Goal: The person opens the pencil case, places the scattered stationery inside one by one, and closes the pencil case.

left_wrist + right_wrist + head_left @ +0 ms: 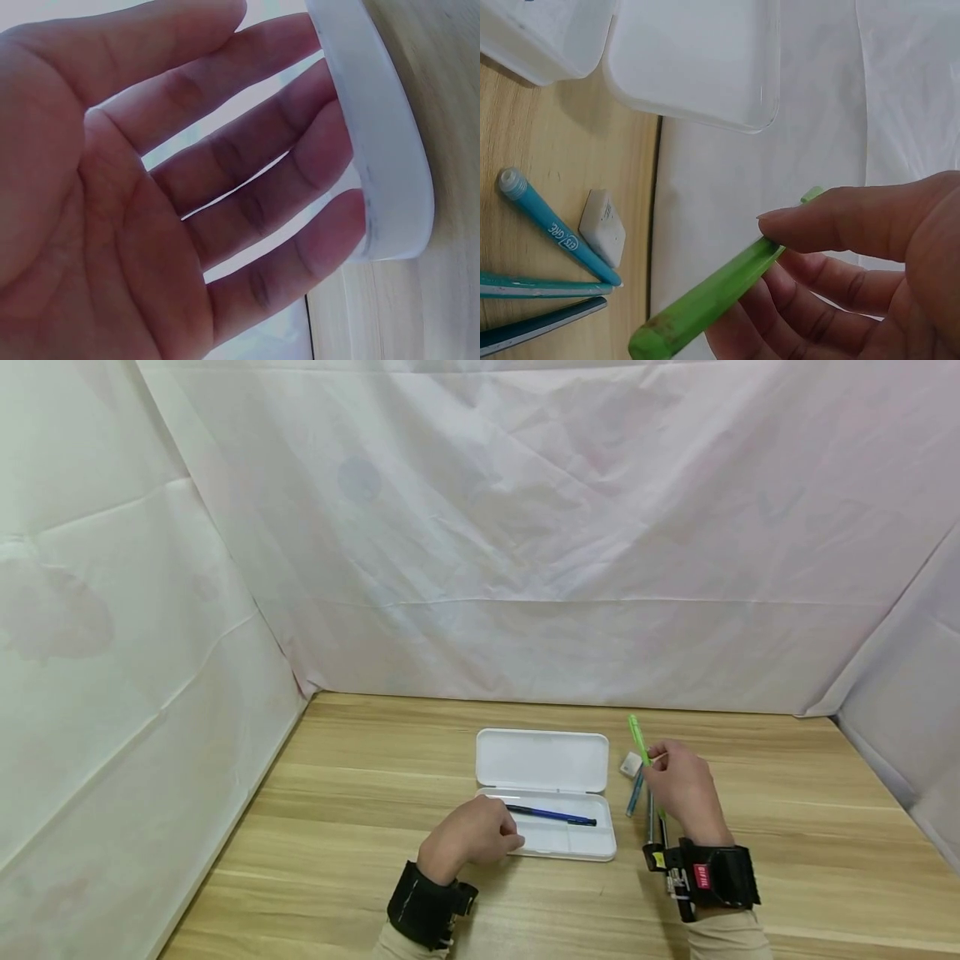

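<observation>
My right hand [682, 781] pinches a bright green pen [712, 296] between thumb and fingers, above the right side of the table. A white pencil case [543, 760] lies with its lid laid back. In its tray is a dark blue pen [555, 815] with black ends. My left hand [472, 833] is at the tray's left end. In the left wrist view its gently bent fingers [247, 169] touch the white wall of the case [390, 165], with the thumb apart from it.
Right of the case lie a white eraser [602, 227] and a short teal pen [559, 229]. Two more slim pens, one a teal pen [540, 286] and one a dark pen [540, 324], lie close by. White cloth [525, 527] hangs behind the wooden table [360, 777].
</observation>
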Available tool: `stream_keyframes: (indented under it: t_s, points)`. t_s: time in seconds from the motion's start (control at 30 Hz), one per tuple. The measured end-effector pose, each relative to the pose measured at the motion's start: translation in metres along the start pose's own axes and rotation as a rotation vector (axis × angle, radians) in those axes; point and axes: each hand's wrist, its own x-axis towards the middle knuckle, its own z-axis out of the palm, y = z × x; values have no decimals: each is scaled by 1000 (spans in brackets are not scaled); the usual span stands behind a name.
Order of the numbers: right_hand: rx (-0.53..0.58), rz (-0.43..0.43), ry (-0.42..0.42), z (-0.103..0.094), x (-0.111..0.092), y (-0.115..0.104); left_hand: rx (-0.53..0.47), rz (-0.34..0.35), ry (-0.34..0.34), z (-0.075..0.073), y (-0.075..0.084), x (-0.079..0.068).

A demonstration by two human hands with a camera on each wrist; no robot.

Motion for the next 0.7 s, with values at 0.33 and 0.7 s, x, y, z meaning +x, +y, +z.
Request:
stream_keyframes:
  t_s: [0.33, 0.7]
  points:
    - [14, -15, -10, 4, -2, -7, -6, -2, 6, -2, 4, -2]
    - [8, -36, 0, 7, 0, -5, 36, -5, 17, -4, 8, -6]
